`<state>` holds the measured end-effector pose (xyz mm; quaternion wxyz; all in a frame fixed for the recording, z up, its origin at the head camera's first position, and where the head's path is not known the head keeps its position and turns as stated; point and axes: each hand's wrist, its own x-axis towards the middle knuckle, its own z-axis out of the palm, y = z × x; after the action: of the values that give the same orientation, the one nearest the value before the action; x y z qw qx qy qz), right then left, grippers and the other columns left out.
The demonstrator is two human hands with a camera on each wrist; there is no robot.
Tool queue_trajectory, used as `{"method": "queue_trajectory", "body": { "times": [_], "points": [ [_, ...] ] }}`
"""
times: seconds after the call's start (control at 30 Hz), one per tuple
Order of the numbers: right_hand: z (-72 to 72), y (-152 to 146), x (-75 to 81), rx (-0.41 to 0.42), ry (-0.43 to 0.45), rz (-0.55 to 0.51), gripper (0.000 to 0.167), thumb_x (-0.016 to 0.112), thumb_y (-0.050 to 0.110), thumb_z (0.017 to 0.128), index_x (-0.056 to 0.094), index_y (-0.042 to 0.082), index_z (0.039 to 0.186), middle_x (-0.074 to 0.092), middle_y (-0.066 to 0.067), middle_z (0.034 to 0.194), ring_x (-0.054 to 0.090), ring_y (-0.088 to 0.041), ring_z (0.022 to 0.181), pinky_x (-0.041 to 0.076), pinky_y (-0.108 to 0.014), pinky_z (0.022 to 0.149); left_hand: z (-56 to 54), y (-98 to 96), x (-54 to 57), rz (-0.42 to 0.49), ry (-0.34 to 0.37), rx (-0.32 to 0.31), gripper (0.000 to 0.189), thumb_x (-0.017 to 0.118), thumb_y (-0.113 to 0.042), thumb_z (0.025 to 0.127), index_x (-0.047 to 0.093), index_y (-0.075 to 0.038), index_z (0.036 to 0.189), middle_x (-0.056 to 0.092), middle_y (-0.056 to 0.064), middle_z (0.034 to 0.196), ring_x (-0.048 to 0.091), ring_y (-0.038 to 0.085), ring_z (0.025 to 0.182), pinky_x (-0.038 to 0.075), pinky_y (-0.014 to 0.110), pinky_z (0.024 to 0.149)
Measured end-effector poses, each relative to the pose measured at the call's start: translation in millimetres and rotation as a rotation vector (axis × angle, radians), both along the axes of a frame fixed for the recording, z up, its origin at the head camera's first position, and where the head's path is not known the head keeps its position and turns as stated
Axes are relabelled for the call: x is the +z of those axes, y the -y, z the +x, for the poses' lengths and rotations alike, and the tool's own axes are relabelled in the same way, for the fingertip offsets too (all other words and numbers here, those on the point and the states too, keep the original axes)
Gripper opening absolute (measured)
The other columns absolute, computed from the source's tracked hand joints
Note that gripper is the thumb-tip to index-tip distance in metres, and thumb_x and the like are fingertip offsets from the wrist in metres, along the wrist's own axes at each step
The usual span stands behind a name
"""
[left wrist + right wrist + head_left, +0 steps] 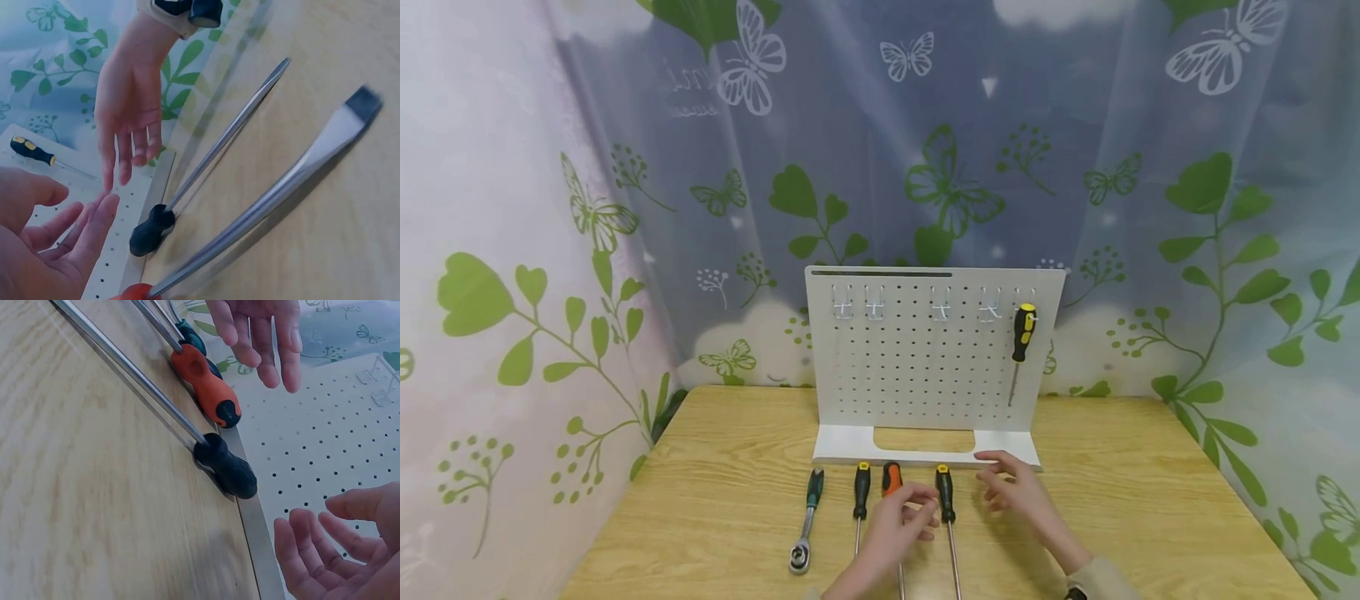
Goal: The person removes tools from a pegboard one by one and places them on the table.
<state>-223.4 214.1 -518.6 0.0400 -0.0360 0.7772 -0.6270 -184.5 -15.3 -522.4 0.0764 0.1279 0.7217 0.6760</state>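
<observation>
Both hands hover over the table with nothing in them, fingers loosely bent. My left hand (897,527) is above the orange-handled screwdriver (891,477) and partly covers it; its flat blade shows in the left wrist view. To the right, my right hand (1017,493) is near the pegboard's base, beside a black-handled screwdriver (945,492) with a yellow end. Another black-handled screwdriver (862,490) lies left of the orange one. Farthest left is a ratchet wrench (808,517) with a green and black grip. A black and yellow screwdriver (1023,333) hangs on the pegboard's right side.
A white pegboard (917,375) stands upright at the back of the wooden table (715,492). Several clear hooks (941,305) line its upper part. Behind it hangs a curtain (865,167) printed with leaves and butterflies.
</observation>
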Motion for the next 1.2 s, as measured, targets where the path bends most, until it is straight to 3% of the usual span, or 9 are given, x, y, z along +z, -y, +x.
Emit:
{"method": "queue_trajectory", "body": {
  "times": [0.17, 0.33, 0.63, 0.8, 1.0, 1.2],
  "points": [
    [-3.4, -10, 8.3, -0.062, -0.035, -0.027, 0.036, 0.062, 0.005, 0.1, 0.056, -0.009, 0.133, 0.066, -0.019, 0.103, 0.068, -0.023, 0.077, 0.063, -0.039, 0.067, -12.4, 0.0, 5.9, 0.007, -0.054, -0.011, 0.026, 0.058, -0.01, 0.104, 0.063, 0.009, 0.12, 0.066, 0.027, 0.112, 0.07, 0.043, 0.094, 0.062, 0.026, 0.071],
    [-6.4, -21, 15.7, -0.098, -0.063, -0.031, 0.034, 0.059, 0.009, 0.103, 0.057, -0.005, 0.134, 0.066, -0.022, 0.112, 0.07, -0.023, 0.087, 0.063, -0.041, 0.074, -23.4, -2.9, 11.4, -0.041, -0.127, -0.011, 0.028, 0.056, -0.014, 0.105, 0.064, 0.007, 0.121, 0.067, 0.026, 0.116, 0.07, 0.041, 0.097, 0.062, 0.026, 0.076],
    [-12.8, -42, 29.0, -0.119, -0.151, -0.002, 0.04, 0.059, 0.019, 0.104, 0.055, -0.004, 0.137, 0.066, -0.021, 0.118, 0.071, -0.018, 0.095, 0.062, -0.033, 0.079, -37.1, -13.6, 20.5, -0.07, -0.193, 0.023, 0.025, 0.056, -0.016, 0.105, 0.069, -0.001, 0.12, 0.07, 0.017, 0.119, 0.07, 0.039, 0.102, 0.06, 0.045, 0.086],
    [-15.8, -52, 35.5, -0.136, -0.196, 0.017, 0.044, 0.059, 0.022, 0.105, 0.052, -0.005, 0.14, 0.066, -0.018, 0.121, 0.069, -0.009, 0.096, 0.061, -0.029, 0.081, -43.8, -16.7, 24.6, -0.077, -0.24, 0.033, 0.024, 0.056, -0.017, 0.105, 0.069, -0.004, 0.121, 0.072, 0.013, 0.117, 0.07, 0.036, 0.101, 0.061, 0.036, 0.082],
    [-20.5, -63, 43.7, -0.14, -0.249, -0.006, 0.045, 0.057, 0.021, 0.105, 0.05, -0.007, 0.14, 0.066, -0.012, 0.121, 0.067, -0.004, 0.096, 0.06, -0.025, 0.081, -52.6, -20.8, 29.5, -0.098, -0.239, 0.03, 0.026, 0.056, -0.02, 0.106, 0.069, -0.005, 0.123, 0.071, 0.015, 0.119, 0.071, 0.029, 0.103, 0.059, 0.027, 0.081],
    [-27.9, -70, 55.2, -0.149, -0.285, -0.02, 0.045, 0.056, 0.02, 0.106, 0.049, -0.007, 0.14, 0.065, -0.009, 0.123, 0.067, -0.003, 0.098, 0.06, -0.024, 0.082, -65.2, -24.3, 26.7, -0.1, -0.237, 0.025, 0.027, 0.054, -0.021, 0.107, 0.068, -0.005, 0.123, 0.07, 0.012, 0.122, 0.07, 0.027, 0.107, 0.06, 0.037, 0.088]
  ]
}}
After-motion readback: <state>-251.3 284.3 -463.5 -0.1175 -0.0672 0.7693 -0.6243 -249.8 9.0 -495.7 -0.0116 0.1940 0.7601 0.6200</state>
